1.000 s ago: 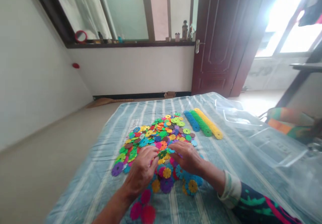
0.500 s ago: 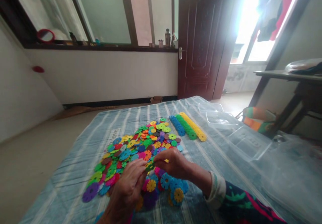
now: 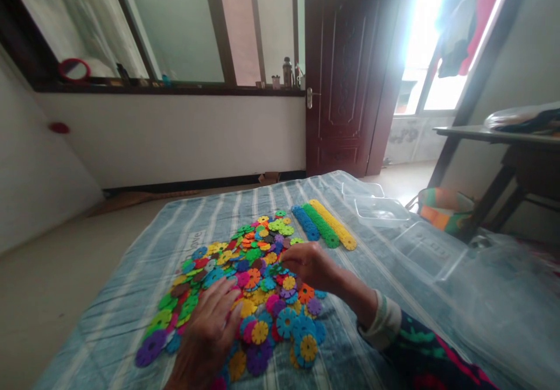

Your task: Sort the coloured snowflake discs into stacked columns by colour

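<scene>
A heap of notched plastic discs [image 3: 254, 278] in many colours is spread across the bed. My left hand [image 3: 212, 317] rests on the near left part of the heap, fingers stretched out and slightly apart. Over the heap's right side, my right hand [image 3: 308, 263] has thumb and fingers pinched together on green notched discs [image 3: 276, 270]; how many is hard to make out. Beyond that hand lie three long rows of overlapping discs, one blue [image 3: 306, 223], one green [image 3: 321, 225] and one yellow [image 3: 333, 225].
Clear plastic boxes [image 3: 380, 210] and a clear lid-like tray [image 3: 431, 253] lie on the bed's right side, near crumpled clear plastic [image 3: 503, 296]. A table [image 3: 494, 135] stands at the right, with a colourful bag [image 3: 446, 209] beneath. A dark red door [image 3: 345, 75] is behind.
My hands have moved apart. The right hand has gone up and to the right with the green discs; the left has drawn back left and down, its fingers now on the heap.
</scene>
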The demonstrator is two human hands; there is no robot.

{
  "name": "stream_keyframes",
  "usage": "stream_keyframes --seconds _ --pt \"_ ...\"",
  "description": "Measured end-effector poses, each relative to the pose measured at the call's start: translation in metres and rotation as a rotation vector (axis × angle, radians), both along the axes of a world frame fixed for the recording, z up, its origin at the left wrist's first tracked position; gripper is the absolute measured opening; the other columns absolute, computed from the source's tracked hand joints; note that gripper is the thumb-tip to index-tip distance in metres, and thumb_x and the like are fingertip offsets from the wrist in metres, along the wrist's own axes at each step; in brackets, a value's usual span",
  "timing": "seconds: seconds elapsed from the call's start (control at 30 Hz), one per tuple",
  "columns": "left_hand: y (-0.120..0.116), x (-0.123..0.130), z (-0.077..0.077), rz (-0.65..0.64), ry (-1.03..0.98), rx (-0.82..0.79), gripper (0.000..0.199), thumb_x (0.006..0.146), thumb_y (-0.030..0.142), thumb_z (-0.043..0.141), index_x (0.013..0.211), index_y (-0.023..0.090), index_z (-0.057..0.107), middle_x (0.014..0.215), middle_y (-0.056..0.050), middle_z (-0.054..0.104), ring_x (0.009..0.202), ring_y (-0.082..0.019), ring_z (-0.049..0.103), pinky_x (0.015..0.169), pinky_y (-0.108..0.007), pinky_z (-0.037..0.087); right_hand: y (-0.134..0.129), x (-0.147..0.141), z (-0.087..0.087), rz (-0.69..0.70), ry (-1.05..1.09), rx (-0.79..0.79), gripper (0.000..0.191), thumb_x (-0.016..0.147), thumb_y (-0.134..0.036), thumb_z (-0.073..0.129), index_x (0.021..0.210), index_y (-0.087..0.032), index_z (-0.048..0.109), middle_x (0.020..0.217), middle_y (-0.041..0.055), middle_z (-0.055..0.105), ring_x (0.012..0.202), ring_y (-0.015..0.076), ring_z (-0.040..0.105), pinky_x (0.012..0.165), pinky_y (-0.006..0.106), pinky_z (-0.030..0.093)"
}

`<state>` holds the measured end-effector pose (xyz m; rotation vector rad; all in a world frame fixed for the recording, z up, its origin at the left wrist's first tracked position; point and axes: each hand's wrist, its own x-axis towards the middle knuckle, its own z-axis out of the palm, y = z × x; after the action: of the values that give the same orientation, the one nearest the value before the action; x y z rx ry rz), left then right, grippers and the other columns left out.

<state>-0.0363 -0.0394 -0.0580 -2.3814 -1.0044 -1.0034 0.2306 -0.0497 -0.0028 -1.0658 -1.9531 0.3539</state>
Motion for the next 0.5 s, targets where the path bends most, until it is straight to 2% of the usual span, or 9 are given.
stream_keyframes --seconds 0.1,0.3,0.4,0.5 --pt "0.005 -0.004 -0.004 0.047 0.037 0.019 0.027 0.089 0.029 0.044 0.105 0.023 0.065 0.110 -0.010 0.068 0.112 -0.030 0.059 0.092 -0.051 0.053 0.002 0.010 0.005 -0.018 0.038 0.012 0.015 0.083 -0.014 0.059 0.073 -0.018 0.069 0.066 -0.0020 0.061 0.060 0.0095 0.053 0.058 0.021 0.038" --pt "0.007 -0.009 -0.008 0.182 0.154 0.031 0.032 0.088 0.036 0.046 0.104 0.019 0.067 0.111 -0.014 0.069 0.111 -0.033 0.060 0.090 -0.049 0.052 0.006 0.032 0.014 -0.062 0.082 -0.036 0.014 0.083 -0.016 0.059 0.073 -0.018 0.070 0.063 -0.0029 0.060 0.057 0.0097 0.051 0.055 0.022 0.038" --pt "0.005 -0.008 -0.009 0.226 0.197 0.001 0.037 0.089 0.040 0.045 0.104 0.015 0.068 0.112 -0.016 0.069 0.110 -0.034 0.061 0.089 -0.049 0.051 0.008 0.050 0.018 -0.105 0.007 -0.053 0.017 0.082 -0.015 0.057 0.070 -0.018 0.069 0.059 -0.0031 0.058 0.056 0.0094 0.050 0.056 0.022 0.037" --pt "0.003 -0.005 -0.010 0.253 0.207 -0.033 0.039 0.090 0.042 0.043 0.105 0.015 0.068 0.113 -0.016 0.069 0.110 -0.033 0.061 0.090 -0.048 0.050 0.010 0.070 0.020 -0.223 -0.108 -0.057 0.017 0.082 -0.016 0.057 0.070 -0.018 0.069 0.056 -0.0035 0.055 0.053 0.0091 0.047 0.055 0.023 0.034"
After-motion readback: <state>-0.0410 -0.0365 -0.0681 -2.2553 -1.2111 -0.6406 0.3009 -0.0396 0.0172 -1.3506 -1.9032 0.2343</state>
